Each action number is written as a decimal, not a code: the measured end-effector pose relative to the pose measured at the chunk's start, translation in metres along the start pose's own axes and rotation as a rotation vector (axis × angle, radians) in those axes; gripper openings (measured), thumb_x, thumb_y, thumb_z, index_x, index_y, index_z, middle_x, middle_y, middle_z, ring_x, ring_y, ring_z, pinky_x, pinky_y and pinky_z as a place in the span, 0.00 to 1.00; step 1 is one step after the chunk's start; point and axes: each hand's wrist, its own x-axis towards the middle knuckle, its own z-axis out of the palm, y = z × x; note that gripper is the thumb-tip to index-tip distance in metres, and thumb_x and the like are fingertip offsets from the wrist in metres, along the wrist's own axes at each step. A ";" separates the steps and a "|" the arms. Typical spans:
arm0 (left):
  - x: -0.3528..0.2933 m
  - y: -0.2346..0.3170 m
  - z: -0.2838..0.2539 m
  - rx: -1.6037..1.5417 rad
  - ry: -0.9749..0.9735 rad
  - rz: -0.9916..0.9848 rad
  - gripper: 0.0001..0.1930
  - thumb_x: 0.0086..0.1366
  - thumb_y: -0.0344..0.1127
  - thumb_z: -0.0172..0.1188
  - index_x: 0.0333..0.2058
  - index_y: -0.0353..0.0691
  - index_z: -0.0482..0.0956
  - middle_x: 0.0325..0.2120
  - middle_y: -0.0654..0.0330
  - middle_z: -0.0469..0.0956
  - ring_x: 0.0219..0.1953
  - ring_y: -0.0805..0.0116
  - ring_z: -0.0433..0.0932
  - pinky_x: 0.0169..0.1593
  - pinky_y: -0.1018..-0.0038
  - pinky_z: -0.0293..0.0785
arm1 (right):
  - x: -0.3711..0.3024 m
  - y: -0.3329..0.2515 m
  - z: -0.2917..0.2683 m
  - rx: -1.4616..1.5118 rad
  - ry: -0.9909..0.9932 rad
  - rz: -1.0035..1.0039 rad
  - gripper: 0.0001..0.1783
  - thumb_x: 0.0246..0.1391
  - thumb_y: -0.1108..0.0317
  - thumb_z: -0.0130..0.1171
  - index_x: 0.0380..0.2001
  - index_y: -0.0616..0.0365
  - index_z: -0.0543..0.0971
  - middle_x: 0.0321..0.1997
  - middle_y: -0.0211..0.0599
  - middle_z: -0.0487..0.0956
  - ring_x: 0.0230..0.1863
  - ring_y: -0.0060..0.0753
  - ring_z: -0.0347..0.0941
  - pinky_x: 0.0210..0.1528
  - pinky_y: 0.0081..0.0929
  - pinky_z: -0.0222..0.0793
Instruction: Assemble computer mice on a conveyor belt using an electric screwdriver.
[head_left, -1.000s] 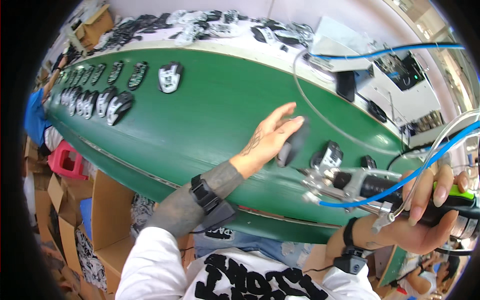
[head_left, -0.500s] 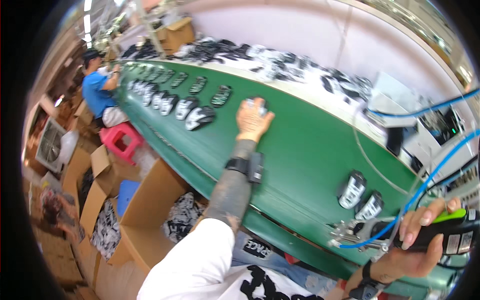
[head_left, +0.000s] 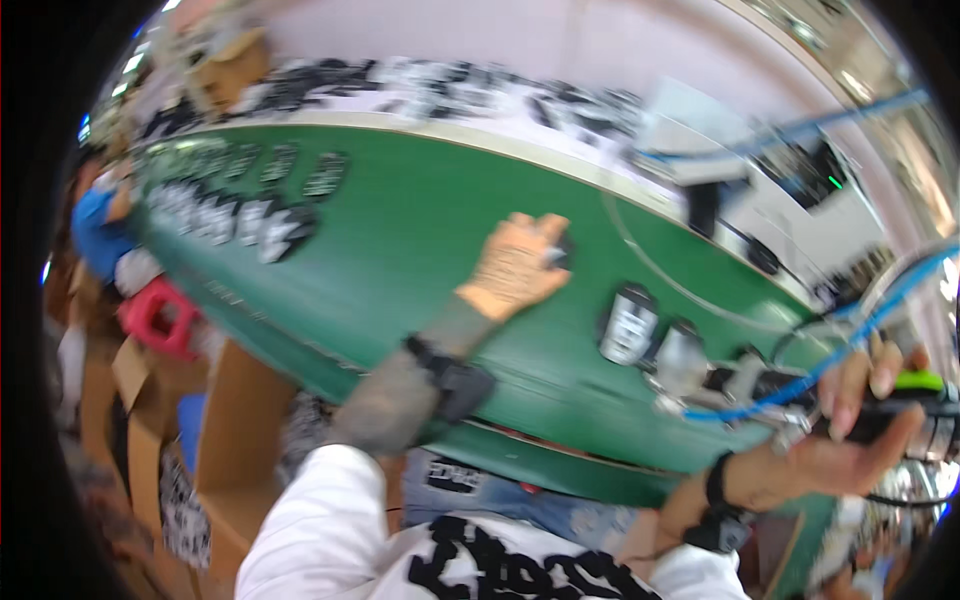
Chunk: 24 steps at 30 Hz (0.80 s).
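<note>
On the green belt [head_left: 400, 210], my left hand [head_left: 515, 262] reaches out palm down. A small dark piece with some white [head_left: 562, 252] shows at its fingertips, partly covered and blurred. My right hand [head_left: 850, 430] grips a black handheld tool with a bright green part [head_left: 918, 381]; its metal front end points left, low over the belt. Close to that metal end lie a black piece with white markings [head_left: 630, 323] and a paler, blurred one [head_left: 682, 358]. Farther left, two rows of similar black-and-white pieces [head_left: 285, 232] rest on the belt.
A blue hose [head_left: 760, 400] runs past the tool. Heaps of black and white pieces [head_left: 440, 90] lie on the shelf behind the belt. Cardboard boxes [head_left: 235, 440] and a pink stool [head_left: 163, 315] stand left. A person in blue [head_left: 100, 230] is at the belt's far end.
My view has turned right, so the rows now appear farther left. My left hand has moved right along the belt with the dark piece, nearer the two pieces by the tool.
</note>
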 end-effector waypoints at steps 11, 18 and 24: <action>-0.021 0.072 -0.003 -2.112 -0.477 -0.698 0.24 0.63 0.44 0.46 0.56 0.44 0.61 0.42 0.54 0.71 0.35 0.61 0.76 0.41 0.61 0.77 | 0.009 0.007 -0.022 -0.071 0.057 -0.079 0.12 0.53 0.61 0.51 0.37 0.57 0.71 0.33 0.31 0.71 0.19 0.17 0.63 0.26 0.20 0.57; -0.027 0.076 0.001 -2.178 -0.512 -0.653 0.26 0.62 0.44 0.47 0.58 0.45 0.60 0.45 0.53 0.70 0.38 0.61 0.76 0.44 0.58 0.76 | 0.010 0.013 -0.021 -0.104 0.077 -0.088 0.12 0.52 0.62 0.52 0.36 0.58 0.72 0.32 0.32 0.72 0.18 0.16 0.64 0.26 0.20 0.57; -0.028 0.075 0.001 -2.200 -0.482 -0.625 0.27 0.61 0.43 0.46 0.58 0.44 0.59 0.45 0.52 0.69 0.38 0.60 0.76 0.44 0.58 0.76 | 0.010 0.015 -0.017 -0.106 0.056 -0.091 0.12 0.52 0.61 0.53 0.36 0.58 0.72 0.32 0.31 0.72 0.17 0.16 0.64 0.25 0.20 0.57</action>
